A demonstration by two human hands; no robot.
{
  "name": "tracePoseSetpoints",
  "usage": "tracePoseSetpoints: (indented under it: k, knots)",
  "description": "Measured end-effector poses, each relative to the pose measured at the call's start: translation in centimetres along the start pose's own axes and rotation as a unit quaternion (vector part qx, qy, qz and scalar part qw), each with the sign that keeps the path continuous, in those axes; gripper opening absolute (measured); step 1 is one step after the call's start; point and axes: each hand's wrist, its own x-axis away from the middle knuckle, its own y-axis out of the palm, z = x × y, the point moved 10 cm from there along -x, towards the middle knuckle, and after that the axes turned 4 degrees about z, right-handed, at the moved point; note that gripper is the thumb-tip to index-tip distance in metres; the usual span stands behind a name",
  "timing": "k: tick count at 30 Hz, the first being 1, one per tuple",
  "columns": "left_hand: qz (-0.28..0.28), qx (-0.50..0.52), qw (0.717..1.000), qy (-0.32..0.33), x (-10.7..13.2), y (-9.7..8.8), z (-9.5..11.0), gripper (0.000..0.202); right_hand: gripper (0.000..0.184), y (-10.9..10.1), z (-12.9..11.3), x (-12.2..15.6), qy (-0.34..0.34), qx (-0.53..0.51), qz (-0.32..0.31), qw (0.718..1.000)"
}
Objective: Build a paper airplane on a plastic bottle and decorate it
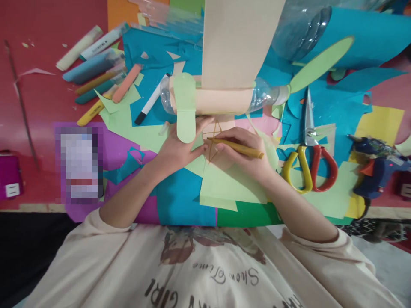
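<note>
My right hand (pixel 248 152) grips an ochre marker (pixel 237 147), its tip on a small peach piece of paper (pixel 221 158). On that paper, crossing ochre lines form part of a star shape. My left hand (pixel 180 147) lies spread at the paper's left edge, thumb and fingers apart, pressing on it. Just beyond both hands lies a clear plastic bottle (pixel 263 94) wrapped in peach paper. A long peach strip (pixel 237 42) extends from it towards the far edge. One rounded green paper piece (pixel 186 107) crosses its left end; another green paper blade (pixel 323 64) sits by its cap.
Red-and-yellow scissors (pixel 310 158) lie right of my hands, with a blue glue gun (pixel 382 171) beyond them. Several markers (pixel 93 72) and a blurred phone (pixel 78 164) are at left. Coloured paper sheets and scraps (pixel 186 196) cover the red table (pixel 35 102).
</note>
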Motion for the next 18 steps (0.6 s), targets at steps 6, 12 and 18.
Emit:
tracePoseSetpoints:
  k: [6,12,18]
  knots:
    - [0.001,-0.001,1.000,-0.003,0.02,-0.01,-0.05,0.056,0.013,0.25,0.34,-0.21,0.013,-0.003,0.019,1.000]
    - [0.002,0.004,1.000,-0.003,-0.04,-0.07,0.05,0.054,0.012,0.65,0.80,-0.44,0.042,0.000,0.011,0.999]
    - [-0.004,-0.002,1.000,-0.011,-0.10,0.03,-0.03,0.055,0.010,0.77,0.69,-0.51,0.040,-0.007,0.015,0.999]
